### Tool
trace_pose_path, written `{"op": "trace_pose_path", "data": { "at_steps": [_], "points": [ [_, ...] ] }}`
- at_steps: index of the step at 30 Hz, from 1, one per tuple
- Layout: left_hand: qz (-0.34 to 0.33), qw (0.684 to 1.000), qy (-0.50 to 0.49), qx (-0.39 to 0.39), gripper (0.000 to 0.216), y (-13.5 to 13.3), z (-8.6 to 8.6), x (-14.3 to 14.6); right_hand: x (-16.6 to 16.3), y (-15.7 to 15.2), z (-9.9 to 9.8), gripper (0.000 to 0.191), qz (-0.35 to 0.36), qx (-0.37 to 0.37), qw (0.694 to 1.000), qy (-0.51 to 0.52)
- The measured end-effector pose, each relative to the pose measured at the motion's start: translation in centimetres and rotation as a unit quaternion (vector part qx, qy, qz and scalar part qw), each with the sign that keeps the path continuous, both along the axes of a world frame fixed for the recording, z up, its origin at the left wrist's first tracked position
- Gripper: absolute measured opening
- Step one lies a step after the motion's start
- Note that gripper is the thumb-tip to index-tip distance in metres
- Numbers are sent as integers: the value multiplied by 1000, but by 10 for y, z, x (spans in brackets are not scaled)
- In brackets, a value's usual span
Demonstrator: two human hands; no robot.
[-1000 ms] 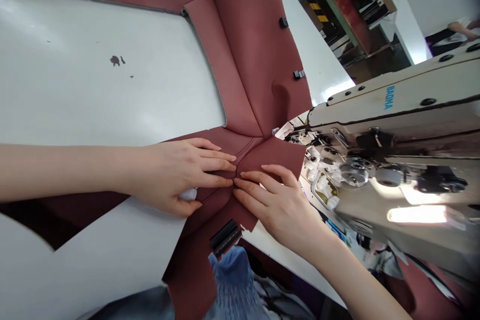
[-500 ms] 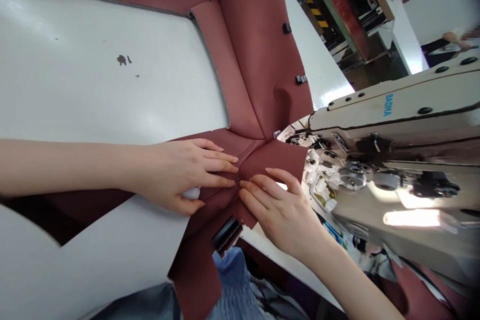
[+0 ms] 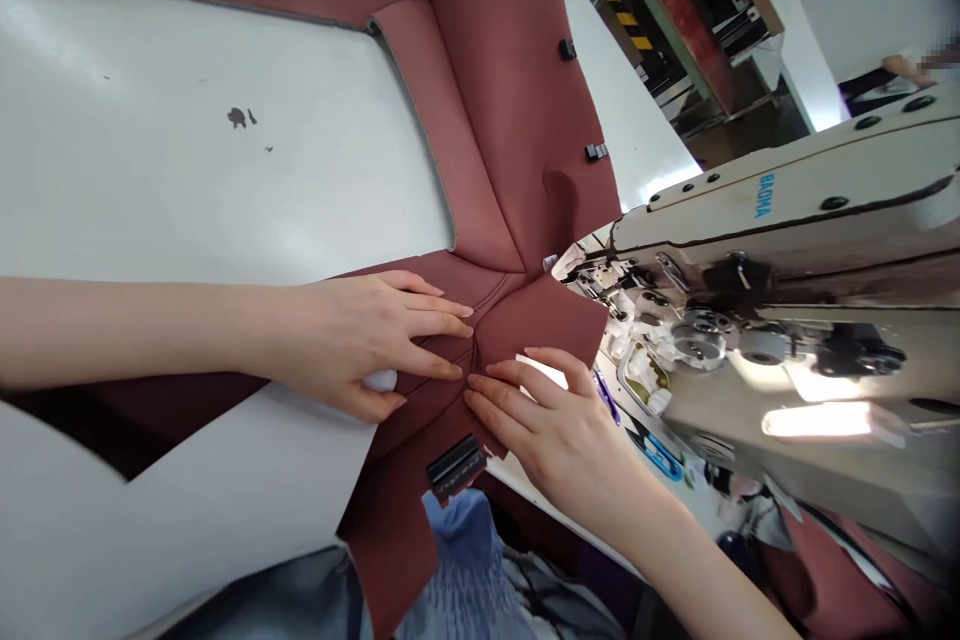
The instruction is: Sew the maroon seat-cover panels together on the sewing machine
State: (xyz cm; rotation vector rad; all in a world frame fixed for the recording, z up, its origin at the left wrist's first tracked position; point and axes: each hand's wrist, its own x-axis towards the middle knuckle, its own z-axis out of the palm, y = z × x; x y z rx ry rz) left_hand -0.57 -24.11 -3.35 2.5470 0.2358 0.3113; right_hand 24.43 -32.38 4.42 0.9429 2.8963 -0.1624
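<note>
Now our left hand [image 3: 360, 345] lies flat, fingers stretched out on the red cover [image 3: 540, 315], with a small white object [image 3: 381, 381] showing beside the thumb. Our right hand [image 3: 555, 430] rests its slightly bent, unclosed fingers on the cover, fingertips near the left's. The cover spreads across the white table [image 3: 300, 180] and over its near edge, a black strip [image 3: 456, 468] close to our blue garment [image 3: 465, 545]. A sewing machine [image 3: 817, 230] stands to the right.
</note>
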Motion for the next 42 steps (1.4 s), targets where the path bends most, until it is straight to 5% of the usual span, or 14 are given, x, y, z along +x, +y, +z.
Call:
{"op": "trace_pose_path", "data": {
  "at_steps": [24,27,30,33,36,42],
  "points": [
    [2,1000,-5,20,45,-3,2,4,1,-9,-11,25,-61,-2,997,48],
    [4,1000,-4,19,44,-4,3,4,2,-19,-15,24,-133,55,981,128],
    [7,1000,-2,19,43,1,3,4,4,-34,-23,29,-254,135,930,228],
    [20,999,9,36,40,11,5,5,4,-41,-35,22,-308,84,915,245],
    [28,998,18,53,40,20,7,8,0,-36,-48,27,-268,11,938,220],
    [30,997,-4,75,33,20,6,9,-16,-23,-59,31,-205,76,961,168]
  ]
}}
